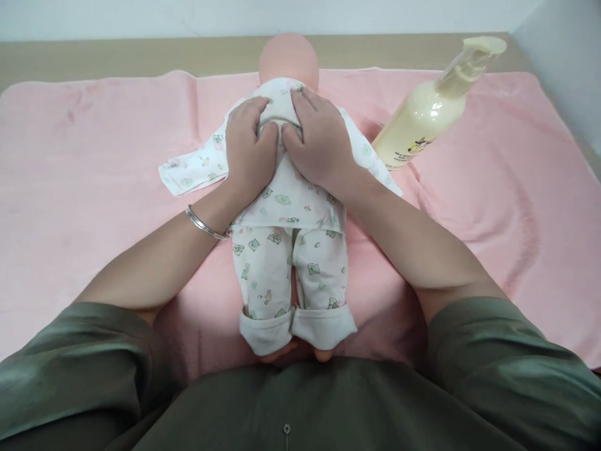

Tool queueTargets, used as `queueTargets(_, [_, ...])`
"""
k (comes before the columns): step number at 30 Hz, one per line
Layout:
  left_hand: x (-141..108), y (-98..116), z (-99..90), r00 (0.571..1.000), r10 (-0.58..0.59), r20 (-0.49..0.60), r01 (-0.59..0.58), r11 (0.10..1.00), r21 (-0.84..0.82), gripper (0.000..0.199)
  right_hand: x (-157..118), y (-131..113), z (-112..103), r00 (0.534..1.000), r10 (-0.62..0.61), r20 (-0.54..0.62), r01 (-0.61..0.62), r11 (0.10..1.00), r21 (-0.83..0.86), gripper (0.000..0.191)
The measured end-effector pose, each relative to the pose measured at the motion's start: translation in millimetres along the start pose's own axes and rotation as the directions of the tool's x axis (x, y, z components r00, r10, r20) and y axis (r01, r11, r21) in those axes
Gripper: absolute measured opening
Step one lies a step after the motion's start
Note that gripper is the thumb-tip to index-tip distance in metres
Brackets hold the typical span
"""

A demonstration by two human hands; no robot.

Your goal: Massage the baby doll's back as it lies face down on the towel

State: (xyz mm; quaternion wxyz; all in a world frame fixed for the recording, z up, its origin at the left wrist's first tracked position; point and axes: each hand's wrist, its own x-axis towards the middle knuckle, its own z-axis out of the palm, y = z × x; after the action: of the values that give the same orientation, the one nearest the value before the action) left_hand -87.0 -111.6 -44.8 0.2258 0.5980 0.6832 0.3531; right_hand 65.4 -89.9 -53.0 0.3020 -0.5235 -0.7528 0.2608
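A baby doll (288, 59) in a white printed top (300, 203) and matching trousers (263, 269) with turned-up cuffs lies lengthwise before me. Its smooth head points away, and no face shows. My left hand (251, 147) rests on the left side of the doll's upper back, fingers laid over the cloth. On the other side my right hand (322, 141) lies the same way, its fingers reaching up near the neck. Both thumbs point inward, with a small gap between them. The sleeves spread out to either side, and the feet peek from the cuffs.
Under the doll is a pink blanket (94, 138) on a wooden table (117, 56). To the right of the doll stands a pale yellow pump bottle (422, 113) with a clear cap. A white wall (188, 19) runs behind the table.
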Motion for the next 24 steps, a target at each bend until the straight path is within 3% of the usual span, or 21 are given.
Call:
queueTargets(6, [-1.3,2.3,-0.8,1.0,0.024,0.002,-0.024,1.0,0.006,0.037,-3.9,-5.1,-6.2,0.998,0.03,0.048,-0.027,0.998,-0.062,0.064])
queueTargets(11, [-1.6,5.3,-0.8,1.0,0.006,-0.013,-0.005,0.999,0.054,0.043,0.3,2.6,-1.1,1.0,0.007,0.005,-0.007,1.0,-0.006,0.059])
queueTargets(16, [-0.1,2.6,-0.2,0.999,0.035,-0.017,-0.035,0.999,0.037,0.047,2.0,1.1,-6.3,0.994,0.049,0.094,-0.045,0.998,-0.047,0.067])
queueTargets(24, [-0.9,4.3,-1.0,0.998,0.042,-0.04,-0.04,0.998,0.048,0.043,-1.6,-2.2,-10.4,0.998,-0.004,0.061,0.005,1.0,-0.027,0.062])
